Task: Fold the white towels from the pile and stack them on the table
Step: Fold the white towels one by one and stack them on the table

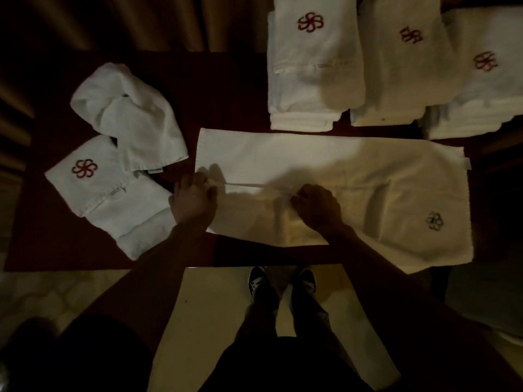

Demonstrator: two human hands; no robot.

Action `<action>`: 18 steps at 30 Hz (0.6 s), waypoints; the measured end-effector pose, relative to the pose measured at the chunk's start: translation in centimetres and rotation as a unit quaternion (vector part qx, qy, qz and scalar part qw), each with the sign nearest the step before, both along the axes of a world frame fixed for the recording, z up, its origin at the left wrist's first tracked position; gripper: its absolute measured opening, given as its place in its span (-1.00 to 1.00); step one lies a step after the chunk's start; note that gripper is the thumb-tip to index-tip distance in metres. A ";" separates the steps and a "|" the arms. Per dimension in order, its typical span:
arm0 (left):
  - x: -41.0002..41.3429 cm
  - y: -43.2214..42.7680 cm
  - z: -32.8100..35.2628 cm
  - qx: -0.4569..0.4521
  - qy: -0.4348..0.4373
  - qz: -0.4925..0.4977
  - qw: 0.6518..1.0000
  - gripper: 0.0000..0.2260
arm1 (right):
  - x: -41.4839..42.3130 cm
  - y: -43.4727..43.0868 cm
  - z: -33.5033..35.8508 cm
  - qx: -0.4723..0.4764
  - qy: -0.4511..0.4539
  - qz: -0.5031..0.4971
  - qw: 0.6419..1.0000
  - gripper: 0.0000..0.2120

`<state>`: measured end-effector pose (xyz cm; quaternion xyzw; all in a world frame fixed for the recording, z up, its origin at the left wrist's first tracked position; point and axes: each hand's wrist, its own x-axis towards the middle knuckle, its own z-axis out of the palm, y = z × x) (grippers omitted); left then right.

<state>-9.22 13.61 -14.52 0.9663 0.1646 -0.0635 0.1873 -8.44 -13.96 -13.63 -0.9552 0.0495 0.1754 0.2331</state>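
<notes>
1. The dark red table fills most of the view. Its far side fades into shadow, and its right end is cut off by the frame edge.
2. The spread towel lies flat across the middle of the table, near the front edge. Its near right corner hangs slightly over that edge.
3. Three folded stacks sit behind it at the upper right: the left stack, the middle stack and the right stack. They stand side by side, and the frame cuts off their tops. The dim light makes it hard to count the towels in each.
4. The unfolded pile lies to the left of the spread towel, one crumpled towel resting partly on another.
5. The left hand has its fingers curled at the spread towel's left edge, pinching the cloth. The fingertips are hidden.
6. The right hand pinches the same towel nearer its middle. A thin raised ridge of cloth runs between the two hands.
7. The shoes show below the table edge.
8. A red pinwheel-shaped emblem marks each stack and the pile. A faint grey emblem marks the spread towel. No lettering is readable.
9. A small tag sticks out at the spread towel's right edge, its print too small to read.
</notes>
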 end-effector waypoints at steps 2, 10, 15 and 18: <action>0.4 -1.1 0.5 0.010 -0.015 -0.018 1.000 -0.57 | -0.2 -0.4 0.3 0.001 -0.004 -0.003 1.000 -0.73; 1.2 -8.1 2.8 -0.011 -0.083 -0.147 0.986 -0.52 | -1.6 -6.1 2.4 0.029 -0.056 -0.024 0.998 -0.57; 0.6 -16.0 3.3 -0.040 -0.090 -0.281 0.955 -0.61 | -4.6 -13.2 3.4 0.040 -0.086 -0.054 0.994 -0.59; -0.3 -22.1 3.3 -0.077 -0.082 -0.342 0.933 -0.66 | -7.4 -18.2 3.4 0.035 -0.085 -0.097 0.991 -0.60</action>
